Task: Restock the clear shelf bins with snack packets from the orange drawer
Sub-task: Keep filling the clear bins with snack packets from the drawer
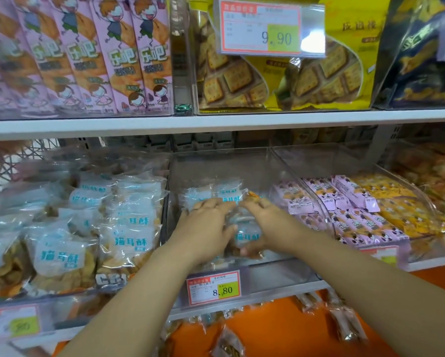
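Upper shelf board [216, 122] is loaded with pink cartons [118, 55] and yellow cracker bags [280, 83].

Orange drawer [280, 328] is seen open below the lower shelf edge; loose packets [345, 323] are left lying in it.

Three clear bins are set side by side on the lower shelf:
- left bin [69, 295] is packed full with blue-label snacks
- middle clear bin [242, 161] is only part filled (a few packets at the rear, front floor bare)
- right bin [332, 222] is filled with small pink packets [358, 222]

Both arms are reached into the middle clear bin. One blue-label packet [247, 237] is held between the two hands, low at the bin's centre, against the packets behind it.

Right hand [273, 225] is clamped on the packet's right side, with fingers curled over the top. Left hand [206, 228] is closed against the left side with fingers bent over; its grip is partly blurred, so likely clamped too.

Price tag [213, 288] reading 8.80 is clipped to the bin front.
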